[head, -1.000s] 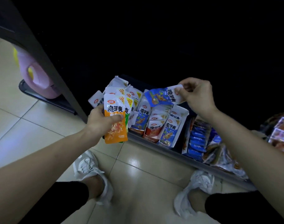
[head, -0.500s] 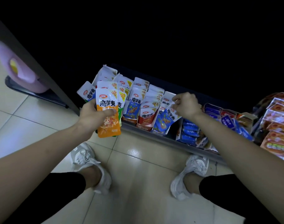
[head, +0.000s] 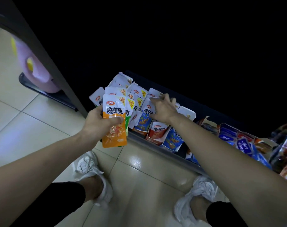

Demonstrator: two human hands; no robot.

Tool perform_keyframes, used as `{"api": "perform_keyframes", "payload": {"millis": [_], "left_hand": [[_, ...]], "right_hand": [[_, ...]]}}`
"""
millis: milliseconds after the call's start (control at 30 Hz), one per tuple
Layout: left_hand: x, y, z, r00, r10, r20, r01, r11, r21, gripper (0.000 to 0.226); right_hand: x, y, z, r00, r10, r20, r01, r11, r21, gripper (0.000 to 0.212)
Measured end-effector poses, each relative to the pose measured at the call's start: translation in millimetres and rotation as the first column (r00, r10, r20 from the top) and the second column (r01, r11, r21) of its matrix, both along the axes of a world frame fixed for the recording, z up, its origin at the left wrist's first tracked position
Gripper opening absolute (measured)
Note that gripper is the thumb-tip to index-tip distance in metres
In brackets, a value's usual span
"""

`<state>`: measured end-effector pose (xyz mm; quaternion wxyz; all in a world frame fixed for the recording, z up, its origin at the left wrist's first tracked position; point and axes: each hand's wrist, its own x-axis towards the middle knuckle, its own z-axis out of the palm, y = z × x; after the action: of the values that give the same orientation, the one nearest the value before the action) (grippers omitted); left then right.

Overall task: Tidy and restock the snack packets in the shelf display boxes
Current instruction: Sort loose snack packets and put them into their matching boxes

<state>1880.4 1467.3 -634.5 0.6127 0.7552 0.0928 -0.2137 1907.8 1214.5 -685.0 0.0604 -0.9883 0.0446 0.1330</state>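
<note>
head view is showing my right hand [head: 164, 110] no longer pinching the blue packet it was carrying a second ago. i'm judging that it is now standing with the others in the display boxes [head: 155, 136] on the low shelf [head: 157, 149], though i cannot tell which one it is. that is meaning one more packet restocked and the hand freed for straightening. its fingers [head: 166, 96] are spreading loosely and reaching palm-down over the white tops of the back packets, holding nothing. my left hand [head: 97, 123] is gripping the bundle of packets [head: 123, 102] fanned upright just in front of the shelf's left end, with the thumb pressing across the orange packet [head: 114, 136] at the front. both forearms are stretching forward and down while i'm crouching.
</note>
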Motion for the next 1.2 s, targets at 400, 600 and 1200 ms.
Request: {"api": "perform_keyframes", "payload": {"millis": [400, 600, 1200], "left_hand": [[-1.7, 6.9, 3.7, 0.999, -0.040, -0.036, 0.037, 0.996, -0.076, 0.026], [-6.9, -11.0, 11.8, 0.998, -0.065, -0.024, 0.063, 0.996, -0.067, 0.029], [-19.4, -9.9, -2.4, 0.986, -0.131, -0.102, 0.114, 0.980, -0.164, 0.033]], "right_hand": [[-39.7, -25.8, 40.0, 0.845, -0.271, 0.462, -0.026, 0.841, 0.541, 0.010], [-100.0, -86.9, 78.8, 0.670, -0.464, 0.579, 0.146, 0.848, 0.510, 0.013], [-120.2, -21.9, 17.2, 0.811, -0.532, 0.245, 0.271, 0.712, 0.648, 0.036]]}}
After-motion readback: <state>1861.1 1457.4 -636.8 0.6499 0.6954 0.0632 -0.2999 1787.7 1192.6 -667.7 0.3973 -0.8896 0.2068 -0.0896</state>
